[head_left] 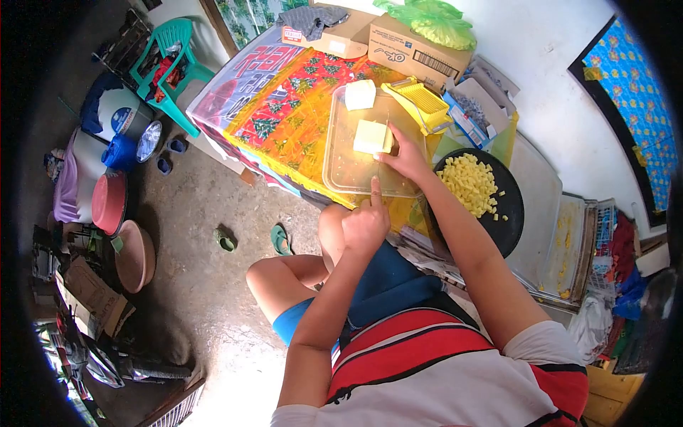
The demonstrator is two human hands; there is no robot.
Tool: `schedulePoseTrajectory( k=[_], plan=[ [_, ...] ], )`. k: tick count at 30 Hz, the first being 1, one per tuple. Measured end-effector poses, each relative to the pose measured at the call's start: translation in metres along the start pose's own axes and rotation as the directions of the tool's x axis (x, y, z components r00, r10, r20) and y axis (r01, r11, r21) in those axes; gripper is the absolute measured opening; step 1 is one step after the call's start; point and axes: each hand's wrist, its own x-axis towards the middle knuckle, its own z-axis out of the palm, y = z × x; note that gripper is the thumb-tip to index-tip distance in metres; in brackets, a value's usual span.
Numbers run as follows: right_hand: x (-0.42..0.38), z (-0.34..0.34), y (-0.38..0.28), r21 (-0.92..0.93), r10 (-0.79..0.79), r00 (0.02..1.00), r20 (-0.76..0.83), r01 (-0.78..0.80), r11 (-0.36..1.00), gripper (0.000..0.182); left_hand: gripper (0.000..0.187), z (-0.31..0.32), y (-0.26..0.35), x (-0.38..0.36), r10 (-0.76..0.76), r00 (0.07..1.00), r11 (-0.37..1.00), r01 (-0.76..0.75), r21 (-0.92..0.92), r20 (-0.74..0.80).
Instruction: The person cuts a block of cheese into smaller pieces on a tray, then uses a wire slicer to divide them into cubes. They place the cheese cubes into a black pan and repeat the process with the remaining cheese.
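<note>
My left hand (366, 226) is closed, its index finger stretched forward along what looks like a thin knife, mostly hidden by the hand. My right hand (407, 155) grips the right side of a pale yellow block (370, 136), its thumb and fingers at the edge. That block sits in a shallow clear plastic tray (341, 178). Farther back in the tray rests a second pale block (360, 95). Beside the tray's far right corner lies a yellow slicer (421, 105). To the right of my right forearm, a round black pan (509, 228) holds many small yellow cubes (466, 183).
A patterned cloth covers the table (284, 114). Cardboard boxes (413, 53) with a green plastic bag (434, 25) stand at the back. A green chair (174, 67), basins (135, 256) and slippers (281, 240) are on the floor at left. Metal trays (555, 213) lie right.
</note>
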Motion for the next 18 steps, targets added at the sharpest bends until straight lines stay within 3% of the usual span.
schedulePoseTrajectory(
  k=[4, 7, 10, 14, 16, 18],
  plan=[
    [0.0, -0.002, -0.006, 0.069, 0.02, 1.0, 0.019, -0.022, 0.997, 0.089, 0.063, -0.002, -0.001, 0.001, 0.001, 1.0, 1.0, -0.002, 0.021, 0.025],
    [0.0, -0.005, -0.006, 0.015, 0.027, 0.999, 0.04, -0.028, 1.0, 0.089, 0.064, 0.001, -0.001, 0.001, -0.004, 0.999, 0.999, 0.001, 0.053, 0.045],
    [0.005, -0.007, 0.003, 0.111, 0.059, 0.992, 0.109, -0.072, 0.991, 0.089, 0.064, -0.001, 0.0, 0.003, -0.029, 0.995, 0.999, 0.025, 0.046, 0.096],
    [0.015, -0.019, 0.019, 0.477, 0.14, 0.955, 0.261, -0.254, 0.841, 0.08, 0.067, -0.006, 0.001, 0.009, -0.09, 0.963, 0.995, 0.096, -0.011, 0.254],
    [0.018, -0.023, 0.025, 0.583, 0.178, 0.938, 0.298, -0.327, 0.744, 0.071, 0.067, -0.02, 0.003, 0.015, -0.119, 0.941, 0.989, 0.14, -0.044, 0.318],
    [0.015, -0.028, 0.022, 0.561, 0.297, 0.895, 0.333, -0.441, 0.701, 0.06, 0.064, -0.045, 0.007, 0.02, -0.155, 0.912, 0.977, 0.198, -0.077, 0.379]
  ],
)
